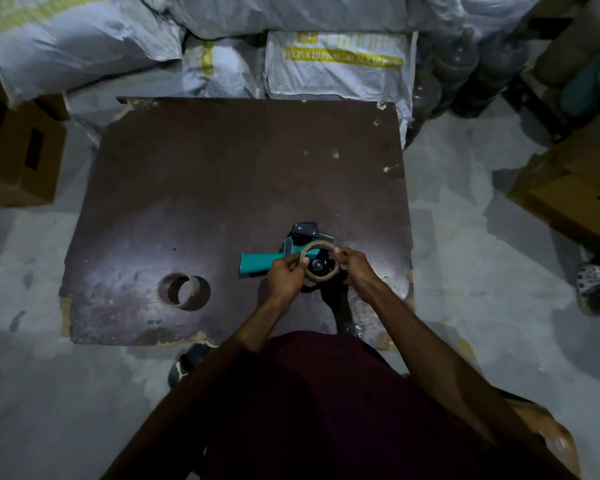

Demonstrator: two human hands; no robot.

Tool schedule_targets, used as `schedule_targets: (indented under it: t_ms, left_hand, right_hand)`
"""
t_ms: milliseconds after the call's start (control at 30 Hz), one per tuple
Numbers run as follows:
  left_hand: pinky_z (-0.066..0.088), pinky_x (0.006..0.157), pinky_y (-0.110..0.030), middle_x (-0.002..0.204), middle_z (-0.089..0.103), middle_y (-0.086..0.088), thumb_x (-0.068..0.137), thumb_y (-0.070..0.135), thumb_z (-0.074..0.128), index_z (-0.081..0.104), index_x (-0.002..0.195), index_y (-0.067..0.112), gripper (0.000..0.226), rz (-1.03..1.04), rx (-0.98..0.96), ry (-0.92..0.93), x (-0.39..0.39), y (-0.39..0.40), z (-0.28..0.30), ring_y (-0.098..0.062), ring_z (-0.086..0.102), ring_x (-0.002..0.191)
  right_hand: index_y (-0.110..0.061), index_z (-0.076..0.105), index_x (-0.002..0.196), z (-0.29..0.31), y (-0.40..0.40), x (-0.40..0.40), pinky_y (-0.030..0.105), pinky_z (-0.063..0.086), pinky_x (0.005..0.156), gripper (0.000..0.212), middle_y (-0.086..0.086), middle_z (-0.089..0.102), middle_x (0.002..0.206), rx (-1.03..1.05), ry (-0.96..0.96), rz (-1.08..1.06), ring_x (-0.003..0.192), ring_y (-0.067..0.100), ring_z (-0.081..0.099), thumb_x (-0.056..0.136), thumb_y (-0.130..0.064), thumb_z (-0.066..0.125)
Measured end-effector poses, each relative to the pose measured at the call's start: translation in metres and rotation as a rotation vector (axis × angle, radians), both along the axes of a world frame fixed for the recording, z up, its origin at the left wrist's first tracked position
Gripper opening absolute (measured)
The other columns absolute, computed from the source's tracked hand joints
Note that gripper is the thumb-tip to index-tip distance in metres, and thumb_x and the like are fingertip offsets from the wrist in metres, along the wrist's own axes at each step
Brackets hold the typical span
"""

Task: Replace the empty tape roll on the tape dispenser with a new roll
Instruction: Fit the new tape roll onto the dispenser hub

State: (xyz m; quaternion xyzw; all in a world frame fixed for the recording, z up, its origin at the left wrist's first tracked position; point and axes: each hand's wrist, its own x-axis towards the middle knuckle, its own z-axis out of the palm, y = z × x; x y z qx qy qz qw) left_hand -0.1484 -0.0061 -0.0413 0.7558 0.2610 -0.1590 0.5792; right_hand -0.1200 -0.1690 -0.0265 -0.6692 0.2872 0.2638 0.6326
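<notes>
Left hand point(284, 273) and right hand point(355, 268) pinching the empty cardboard tape ring point(321, 259) from both sides, fingers curled on its rim. Right under the ring, teal tape dispenser point(257, 263) lying on the brown board point(222, 174). Well off to the left of the left hand, new tape roll point(183, 291) resting on the board.
</notes>
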Motion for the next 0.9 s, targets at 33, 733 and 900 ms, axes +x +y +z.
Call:
schedule_targets:
  t_ms: [33, 733, 900]
  left_hand:
    - [0.061, 0.076, -0.026, 0.105, 0.079, -0.006, 0.103, 0.029, 0.064, 0.068, 0.136, 0.016, 0.035, -0.009, 0.020, -0.008, 0.000, -0.001, 0.002, -0.018, 0.076, 0.096]
    - [0.046, 0.057, -0.010, 0.108, 0.079, -0.005, 0.102, 0.027, 0.065, 0.071, 0.133, 0.015, 0.034, -0.009, 0.106, 0.004, 0.004, -0.007, 0.016, -0.011, 0.070, 0.086]
    - [0.044, 0.049, -0.006, 0.099, 0.074, -0.003, 0.102, 0.021, 0.065, 0.069, 0.134, 0.011, 0.034, 0.012, 0.127, 0.032, 0.006, -0.009, 0.013, -0.004, 0.062, 0.072]
  right_hand:
    - [-0.012, 0.067, 0.117, -0.002, 0.000, 0.000, 0.031, 0.052, 0.070, 0.026, 0.010, 0.072, 0.107, -0.004, -0.005, 0.003, 0.083, 0.018, 0.067, 0.106, -0.023, 0.046]
    - [-0.016, 0.072, 0.093, -0.025, 0.002, 0.009, 0.043, 0.060, 0.087, 0.024, 0.010, 0.075, 0.094, 0.022, 0.004, -0.105, 0.087, 0.028, 0.071, 0.104, -0.016, 0.051]
    - [-0.017, 0.073, 0.088, -0.026, 0.001, 0.007, 0.042, 0.058, 0.086, 0.024, 0.010, 0.075, 0.095, 0.005, -0.008, -0.075, 0.087, 0.029, 0.071, 0.103, -0.017, 0.054]
